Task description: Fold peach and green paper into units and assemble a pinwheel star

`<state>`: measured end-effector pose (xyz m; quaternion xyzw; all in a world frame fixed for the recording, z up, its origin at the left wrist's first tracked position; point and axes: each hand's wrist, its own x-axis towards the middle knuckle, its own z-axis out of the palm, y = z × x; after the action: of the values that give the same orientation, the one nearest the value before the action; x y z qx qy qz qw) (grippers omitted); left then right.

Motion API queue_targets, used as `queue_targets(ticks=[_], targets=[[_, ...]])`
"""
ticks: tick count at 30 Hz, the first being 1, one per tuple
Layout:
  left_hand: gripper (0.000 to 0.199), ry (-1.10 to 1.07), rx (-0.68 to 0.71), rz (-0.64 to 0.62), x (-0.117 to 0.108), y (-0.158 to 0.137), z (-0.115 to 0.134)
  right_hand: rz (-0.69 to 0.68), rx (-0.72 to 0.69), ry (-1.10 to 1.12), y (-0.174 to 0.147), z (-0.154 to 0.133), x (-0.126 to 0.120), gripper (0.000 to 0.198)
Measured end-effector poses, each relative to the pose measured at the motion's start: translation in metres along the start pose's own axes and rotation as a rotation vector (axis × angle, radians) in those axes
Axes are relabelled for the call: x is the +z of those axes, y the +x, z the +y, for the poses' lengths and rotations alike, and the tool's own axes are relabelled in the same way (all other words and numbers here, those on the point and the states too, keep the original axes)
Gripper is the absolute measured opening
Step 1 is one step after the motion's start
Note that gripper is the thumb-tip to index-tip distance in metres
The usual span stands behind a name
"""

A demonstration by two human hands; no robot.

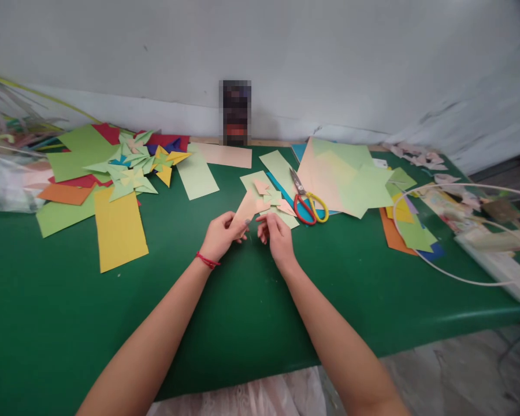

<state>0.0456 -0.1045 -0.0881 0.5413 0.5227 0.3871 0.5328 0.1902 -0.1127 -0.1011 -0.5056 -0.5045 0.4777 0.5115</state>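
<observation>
My left hand (220, 236) is closed on a peach paper strip (246, 209), which slants up and away from the thumb. A red cord bracelet circles that wrist. Just to the right, my right hand (278, 238) has its fingers loosely curled and slightly apart, with nothing visible in them. Beyond its fingertips lie small folded paper pieces (272, 198) in peach and pale green, on top of pale green paper. Scissors (308, 207) with one red and one yellow handle rest to the right of them, blades slightly apart and pointing away.
Folded paper stars (132, 179) lie among coloured sheets at the left, near a yellow sheet (120, 231). Large pale green and peach sheets (342, 179) overlap behind the scissors. A white hoop (396, 231) and scraps lie right. A blurred upright object (236, 112) stands against the wall.
</observation>
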Motion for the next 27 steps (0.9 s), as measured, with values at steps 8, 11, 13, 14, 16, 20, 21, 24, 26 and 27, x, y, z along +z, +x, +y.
queue_targets(ticks=[8, 11, 13, 14, 16, 20, 21, 24, 26, 27], targets=[[0.023, -0.172, -0.019, -0.107, 0.004, 0.001, -0.010, 0.010, -0.090, -0.081, 0.010, 0.008, 0.006, 0.026], [0.022, -0.115, -0.033, -0.127, 0.005, 0.002, -0.007, -0.028, -0.059, -0.095, 0.010, 0.012, 0.000, 0.025], [0.022, -0.026, -0.031, -0.124, 0.004, 0.002, -0.004, -0.076, -0.039, -0.099, 0.010, 0.013, -0.002, 0.025], [0.022, 0.010, -0.032, -0.127, 0.003, 0.002, -0.003, -0.102, -0.031, -0.103, 0.011, 0.013, -0.002, 0.025], [0.020, 0.041, -0.037, -0.151, 0.002, 0.001, -0.002, -0.147, -0.023, -0.127, 0.011, 0.012, -0.002, 0.024], [0.015, -0.008, -0.075, -0.190, 0.001, -0.001, -0.004, -0.136, -0.027, -0.167, 0.010, 0.011, 0.001, 0.023], [0.015, -0.031, -0.089, -0.196, 0.001, -0.002, -0.004, -0.118, -0.029, -0.157, 0.009, 0.011, 0.001, 0.023], [0.018, -0.076, -0.140, -0.257, 0.001, -0.002, -0.001, -0.078, -0.028, -0.123, 0.008, 0.010, 0.002, 0.024], [0.020, -0.076, -0.171, -0.302, 0.000, -0.002, 0.002, -0.069, -0.018, -0.121, 0.007, 0.010, 0.002, 0.024], [0.021, -0.077, -0.182, -0.316, 0.000, -0.002, 0.003, -0.067, -0.013, -0.121, 0.006, 0.009, 0.002, 0.024]])
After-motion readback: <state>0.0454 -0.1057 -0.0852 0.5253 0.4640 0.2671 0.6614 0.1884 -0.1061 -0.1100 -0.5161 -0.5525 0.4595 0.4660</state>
